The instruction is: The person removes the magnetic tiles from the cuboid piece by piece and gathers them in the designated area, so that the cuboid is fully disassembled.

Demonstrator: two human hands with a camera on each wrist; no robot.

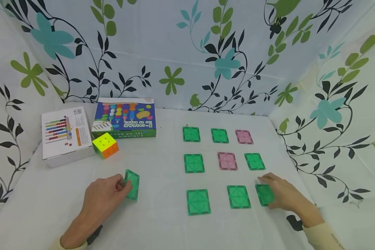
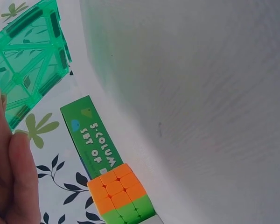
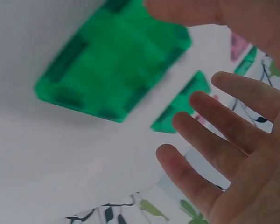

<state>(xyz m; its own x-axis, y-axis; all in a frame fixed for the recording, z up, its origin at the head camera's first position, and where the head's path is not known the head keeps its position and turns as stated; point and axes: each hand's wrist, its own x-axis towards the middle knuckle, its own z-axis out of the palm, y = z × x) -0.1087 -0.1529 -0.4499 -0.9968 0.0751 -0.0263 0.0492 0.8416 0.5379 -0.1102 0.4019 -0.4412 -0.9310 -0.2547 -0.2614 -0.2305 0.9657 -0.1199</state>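
Note:
My left hand (image 1: 104, 196) pinches a green translucent square tile (image 1: 132, 184) between thumb and fingers, tilted up off the table. In the left wrist view that tile (image 2: 30, 58) shows a pattern of diagonal ribs; whether a second one lies against it I cannot tell. Over at the front right corner of the tile layout, my right hand (image 1: 284, 194) is beside a green tile (image 1: 264, 195). Its fingers (image 3: 210, 144) are spread apart in the right wrist view, and the thumb overlaps the tile's edge; contact is unclear.
Three rows of tiles lie spaced on the white table, mostly green (image 1: 194, 163), with pink ones (image 1: 227, 161) at the centre and far right corner. Back left are a white box (image 1: 65, 130), a blue and green bead-set box (image 1: 125, 118) and a puzzle cube (image 1: 105, 145). Patterned cloth (image 1: 137, 45) hangs behind.

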